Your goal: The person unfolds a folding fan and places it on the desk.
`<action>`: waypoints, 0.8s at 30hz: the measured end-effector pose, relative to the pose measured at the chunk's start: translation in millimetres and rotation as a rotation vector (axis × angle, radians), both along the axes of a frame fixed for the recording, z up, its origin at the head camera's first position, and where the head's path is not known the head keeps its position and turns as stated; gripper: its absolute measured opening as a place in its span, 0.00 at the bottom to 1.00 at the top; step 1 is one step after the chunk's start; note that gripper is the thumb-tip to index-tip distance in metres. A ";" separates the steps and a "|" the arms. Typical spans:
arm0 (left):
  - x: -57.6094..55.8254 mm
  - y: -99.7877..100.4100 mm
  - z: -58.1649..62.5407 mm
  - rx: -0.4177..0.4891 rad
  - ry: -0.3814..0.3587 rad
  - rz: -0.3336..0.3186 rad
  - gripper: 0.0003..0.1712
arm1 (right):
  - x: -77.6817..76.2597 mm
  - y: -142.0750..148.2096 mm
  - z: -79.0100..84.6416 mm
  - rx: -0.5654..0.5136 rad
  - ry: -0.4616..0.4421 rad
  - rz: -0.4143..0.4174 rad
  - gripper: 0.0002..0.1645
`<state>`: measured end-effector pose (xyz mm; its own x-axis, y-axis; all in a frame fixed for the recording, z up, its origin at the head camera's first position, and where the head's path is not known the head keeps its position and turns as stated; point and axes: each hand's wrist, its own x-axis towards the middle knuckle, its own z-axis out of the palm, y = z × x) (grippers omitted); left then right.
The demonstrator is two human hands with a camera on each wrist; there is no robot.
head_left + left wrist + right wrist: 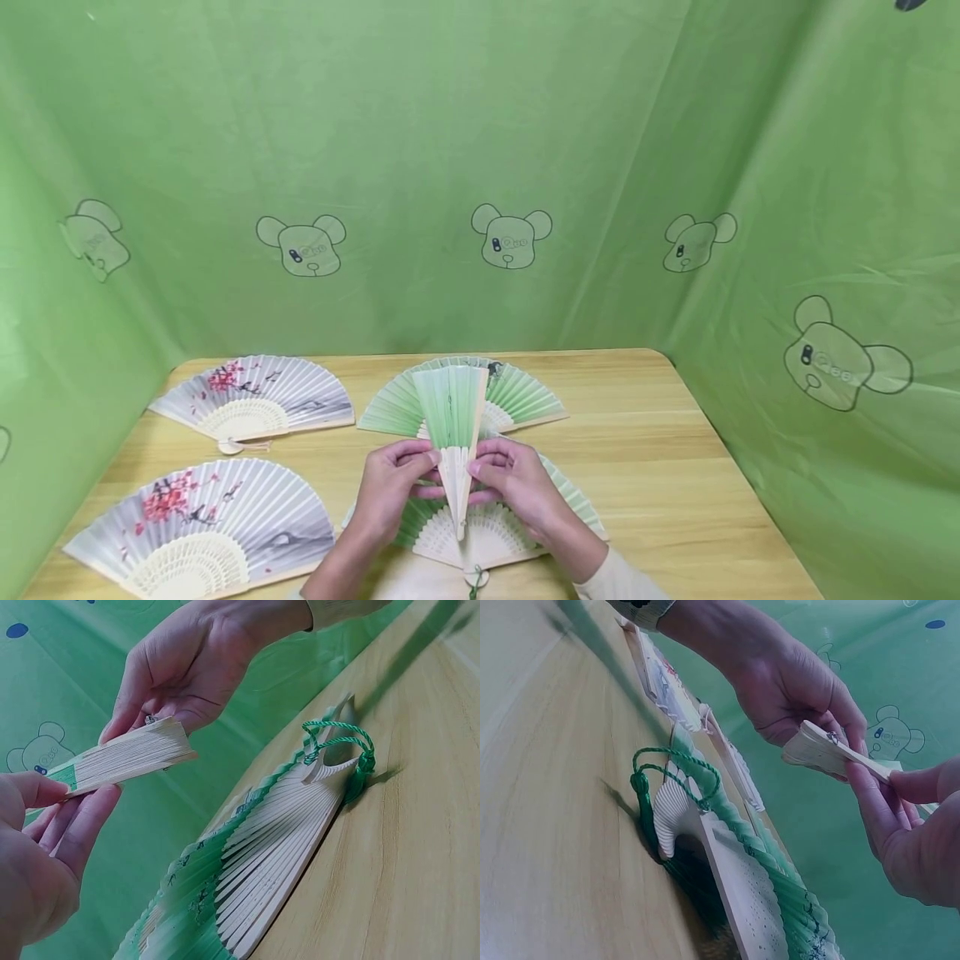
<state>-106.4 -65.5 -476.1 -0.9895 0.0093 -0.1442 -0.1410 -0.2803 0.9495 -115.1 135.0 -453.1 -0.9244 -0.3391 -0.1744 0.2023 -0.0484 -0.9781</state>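
Between them, the left hand (pixel 392 487) and right hand (pixel 519 483) hold a partly spread green folding fan (pixel 452 408) above the table, its pivot end pointing down toward the person. Each hand pinches one side of it between thumb and fingers, where the pale ribs meet the green leaf. In the left wrist view the fan's stacked ribs (pixel 135 754) show edge-on. Directly below lies a second green fan (pixel 491 533), spread out, with a green cord and tassel (pixel 363 769) at its pivot. The hands and held fan hide part of it.
Behind the held fan lies another spread green fan (pixel 532 398), partly covered by it from view. On the left lie two spread grey-white fans with red blossoms, a far fan (pixel 307 392) and a near fan (pixel 288 500). Green cloth (pixel 420 167) encloses the wooden table (pixel 675 483).
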 end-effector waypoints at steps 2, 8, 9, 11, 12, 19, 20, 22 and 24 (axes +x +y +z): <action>0.0 0.0 0.7 0.005 -0.004 0.008 0.19 | 0.2 -0.3 0.3 0.003 -0.002 -0.009 0.23; -0.1 -0.4 1.6 0.002 -0.004 0.013 0.19 | 0.3 -0.6 0.8 0.003 -0.005 -0.018 0.23; -0.1 -0.6 1.5 -0.002 0.000 0.014 0.19 | 0.2 -0.5 0.9 0.001 -0.006 -0.022 0.23; -0.5 -1.0 1.2 -0.004 0.006 0.014 0.20 | 0.0 -0.3 1.1 -0.005 -0.006 -0.029 0.22; -0.8 -1.3 1.0 -0.002 0.007 0.014 0.20 | -0.1 -0.1 1.2 -0.009 -0.006 -0.032 0.22; -1.3 -1.7 0.4 0.011 0.014 0.016 0.20 | -0.1 0.6 1.1 -0.021 -0.008 -0.051 0.22; -1.1 -1.7 0.3 0.010 0.014 0.015 0.20 | 0.0 0.8 1.0 -0.019 -0.008 -0.055 0.22; -0.7 -1.9 0.2 0.010 0.017 0.012 0.21 | 0.0 0.8 0.8 -0.018 -0.009 -0.060 0.22; -0.4 -2.4 0.3 0.009 0.020 0.010 0.21 | -0.6 0.5 0.4 -0.020 -0.009 -0.063 0.22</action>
<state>-106.8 -67.9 -475.9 -0.9922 0.0002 -0.1246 -0.1193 -0.2899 0.9496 -115.7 135.5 -452.7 -0.9426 -0.2837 -0.1762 0.2067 -0.0811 -0.9750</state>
